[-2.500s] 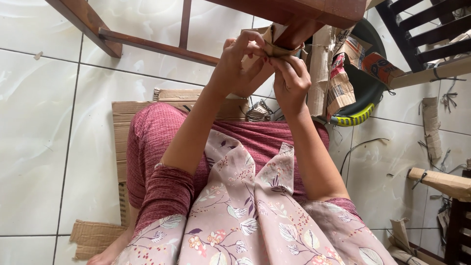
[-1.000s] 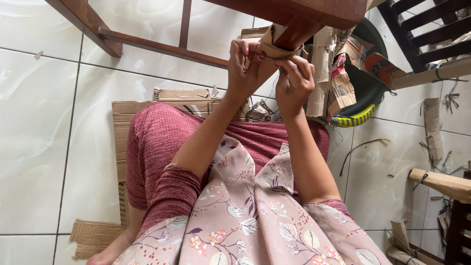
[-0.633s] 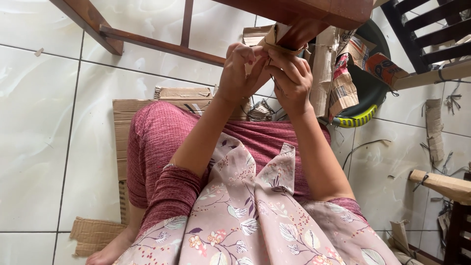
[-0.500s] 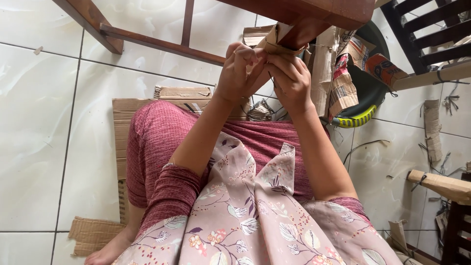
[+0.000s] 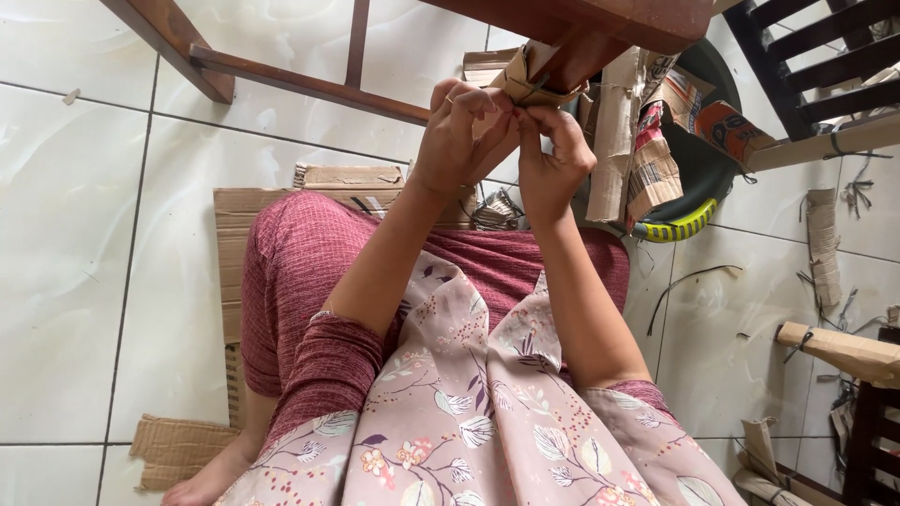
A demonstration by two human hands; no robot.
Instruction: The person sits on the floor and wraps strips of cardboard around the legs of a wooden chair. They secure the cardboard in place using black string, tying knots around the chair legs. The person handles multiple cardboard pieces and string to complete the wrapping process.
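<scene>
I see two hands up near the top of the view, close together. The left hand (image 5: pixel 459 131) and the right hand (image 5: pixel 553 159) both pinch one strip of brown cardboard wrap (image 5: pixel 525 84) that goes around one dark wooden chair leg (image 5: pixel 572 56). The fingers (image 5: pixel 487 101) of the left hand are bent and pressed on the strip, and the right hand's fingers are curled tight right beside them, touching the same strip. The wrap sits at the end of that leg, just above both hands. One long wooden rail (image 5: pixel 309 86) runs off to the left to another leg. I sit on one flat cardboard sheet (image 5: pixel 230 244) on the white tile floor (image 5: pixel 75 234). To the right stands one dark round bucket (image 5: pixel 698 169) with a yellow and green rim. In it I count about three torn cardboard pieces (image 5: pixel 652 141) standing up, though they overlap and I cannot tell the number for sure. Far right lies one more leg wrapped in cardboard (image 5: pixel 844 349). Some small cardboard scraps (image 5: pixel 823 245) lie on the floor near it.
</scene>
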